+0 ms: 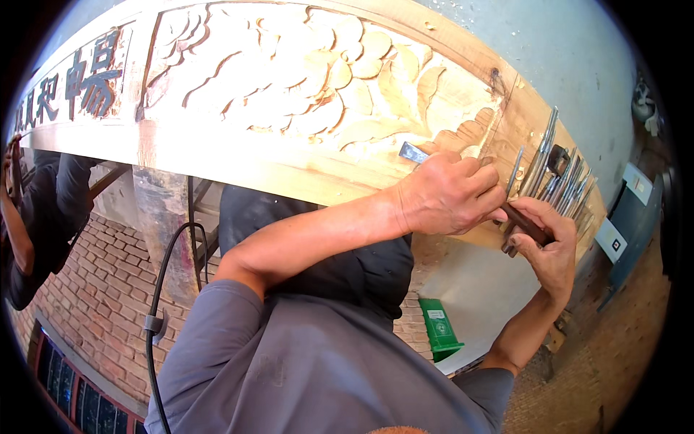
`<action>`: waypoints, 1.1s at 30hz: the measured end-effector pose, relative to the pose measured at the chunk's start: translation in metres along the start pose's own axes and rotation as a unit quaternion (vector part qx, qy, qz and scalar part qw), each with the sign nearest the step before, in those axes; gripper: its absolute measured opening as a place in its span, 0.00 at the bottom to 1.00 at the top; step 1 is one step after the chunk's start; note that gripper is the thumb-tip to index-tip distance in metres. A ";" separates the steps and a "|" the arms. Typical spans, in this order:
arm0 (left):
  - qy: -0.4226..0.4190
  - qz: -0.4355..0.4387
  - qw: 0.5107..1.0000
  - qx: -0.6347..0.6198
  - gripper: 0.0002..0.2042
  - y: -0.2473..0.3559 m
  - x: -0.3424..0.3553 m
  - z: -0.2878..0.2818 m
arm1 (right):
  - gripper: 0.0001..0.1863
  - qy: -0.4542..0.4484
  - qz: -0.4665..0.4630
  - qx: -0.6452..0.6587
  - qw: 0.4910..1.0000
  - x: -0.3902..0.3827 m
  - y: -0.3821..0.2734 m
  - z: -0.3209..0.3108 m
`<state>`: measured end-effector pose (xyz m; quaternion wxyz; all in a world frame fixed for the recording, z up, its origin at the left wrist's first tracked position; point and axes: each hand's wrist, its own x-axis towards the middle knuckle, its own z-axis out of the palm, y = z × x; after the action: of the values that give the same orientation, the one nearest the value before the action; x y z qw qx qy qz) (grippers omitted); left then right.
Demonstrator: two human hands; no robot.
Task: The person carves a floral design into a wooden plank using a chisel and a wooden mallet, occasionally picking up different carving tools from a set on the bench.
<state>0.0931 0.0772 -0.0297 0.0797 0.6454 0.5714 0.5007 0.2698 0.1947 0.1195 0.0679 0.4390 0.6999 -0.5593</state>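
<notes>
A long pale wooden panel (pixel 238 163) lies across in front of me, carved in relief with leaves and rounded petals (pixel 361 65). My left hand (pixel 452 194) is closed in a fist at its near right edge. A flat steel blade of a chisel (pixel 413 152) pokes out past this fist, over the panel's lower border. My right hand (pixel 549 235) is wrapped round a dark wooden handle (pixel 528 224), roughly in line with the blade. The left fist hides the part between. Another dark tool end (pixel 510 246) shows under the right thumb.
Several slim carving chisels (pixel 564 184) lie bunched on the panel's right end. Dark raised characters (pixel 90 79) fill its left part. A worn post (pixel 165 224) stands beneath, near a black cable (pixel 155 289). Below are a green bin (pixel 439 329) and brick paving; another person (pixel 43 217) is at left.
</notes>
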 end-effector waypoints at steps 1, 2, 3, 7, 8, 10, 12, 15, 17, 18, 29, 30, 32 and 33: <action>-0.031 0.011 0.999 0.007 0.17 -0.002 -0.006 -0.005 | 0.16 0.004 0.013 -0.015 1.000 -0.001 0.010 0.010; -0.056 0.027 0.998 0.003 0.17 -0.002 -0.006 -0.008 | 0.21 0.017 0.031 -0.038 0.999 -0.008 0.014 0.015; -0.057 0.029 0.998 0.002 0.17 -0.002 -0.010 -0.011 | 0.24 0.017 0.056 -0.052 0.997 -0.016 0.020 0.015; -0.124 0.070 0.990 -0.009 0.17 -0.002 -0.017 -0.021 | 0.23 0.073 -0.049 -0.066 0.994 -0.032 0.035 0.037; -0.133 0.076 0.988 -0.020 0.17 -0.003 -0.017 -0.022 | 0.23 0.073 -0.051 -0.064 0.994 -0.032 0.036 0.038; -0.134 0.075 0.988 -0.022 0.17 -0.003 -0.017 -0.024 | 0.23 0.077 -0.086 -0.075 0.991 -0.033 0.036 0.039; -0.136 0.073 0.988 -0.030 0.17 -0.002 -0.018 -0.027 | 0.23 0.075 -0.088 -0.070 0.991 -0.033 0.032 0.041; -0.122 0.059 0.990 -0.042 0.18 -0.003 -0.018 -0.030 | 0.23 0.080 -0.097 -0.069 0.990 -0.033 0.028 0.045; -0.114 0.057 0.990 -0.052 0.19 -0.004 -0.020 -0.029 | 0.23 0.086 -0.103 -0.071 0.988 -0.032 0.025 0.048; -0.113 0.056 0.991 -0.053 0.19 -0.004 -0.020 -0.029 | 0.23 0.092 -0.102 -0.076 0.988 -0.033 0.023 0.049; -0.089 0.040 0.993 -0.072 0.21 -0.005 -0.023 -0.037 | 0.18 0.081 -0.035 -0.102 0.991 -0.035 -0.011 0.054; -0.087 0.039 0.993 -0.071 0.21 -0.005 -0.024 -0.037 | 0.17 0.094 -0.118 -0.129 0.980 -0.032 -0.010 0.050; -0.073 0.042 0.993 -0.078 0.21 -0.005 -0.023 -0.034 | 0.28 0.175 -0.161 -0.093 0.967 -0.040 -0.002 0.033; -0.067 0.043 0.993 -0.086 0.21 -0.002 -0.020 -0.030 | 0.38 0.222 -0.178 -0.085 0.955 -0.048 -0.003 0.023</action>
<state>0.0725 0.0474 -0.0277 0.1515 0.6925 0.4908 0.5067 0.2877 0.1494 0.1409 -0.1529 0.4125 0.8094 -0.3890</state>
